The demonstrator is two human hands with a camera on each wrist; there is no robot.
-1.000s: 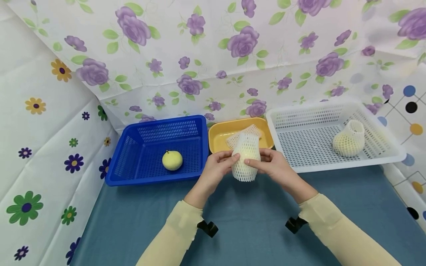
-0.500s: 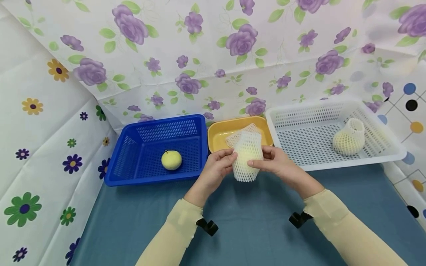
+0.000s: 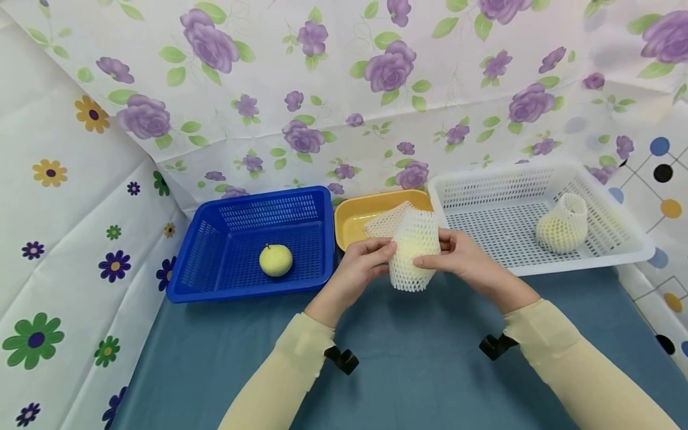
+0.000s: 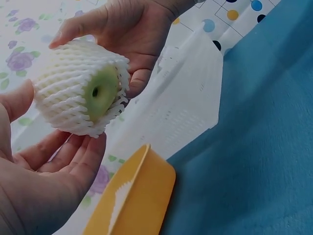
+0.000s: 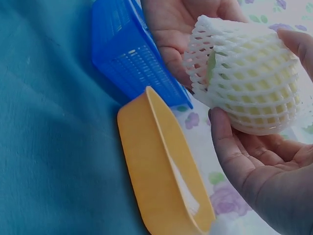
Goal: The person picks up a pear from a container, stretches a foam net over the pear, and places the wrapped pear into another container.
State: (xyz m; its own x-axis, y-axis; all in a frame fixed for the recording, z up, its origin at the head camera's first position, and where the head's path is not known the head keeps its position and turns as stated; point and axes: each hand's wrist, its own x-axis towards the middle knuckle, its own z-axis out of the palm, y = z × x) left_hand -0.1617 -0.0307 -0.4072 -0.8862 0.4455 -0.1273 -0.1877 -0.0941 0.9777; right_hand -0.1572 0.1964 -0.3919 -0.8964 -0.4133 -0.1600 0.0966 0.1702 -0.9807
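Observation:
A pear in a white foam net sleeve (image 3: 415,251) is held between both hands above the table, in front of the yellow tray. My left hand (image 3: 365,266) grips its left side with thumb and fingers. From the other side my right hand (image 3: 464,260) grips it, thumb lying across the front. In the left wrist view the pear's pale green end (image 4: 102,93) shows through the sleeve's open end. A bare pear (image 3: 276,260) with a short stem sits in the blue basket (image 3: 185,292). Another sleeved pear (image 3: 561,230) rests in the white basket (image 3: 580,266).
The yellow tray (image 3: 352,221) stands between the two baskets, with a flat white foam net (image 3: 384,222) in it. Blue-green cloth (image 3: 408,370) covers the table in front. Flowered sheets (image 3: 344,71) hang behind and at the sides.
Both hands have shifted slightly right with the sleeved pear. The right thumb still lies across the sleeve. The bare pear and the baskets have stayed in place.

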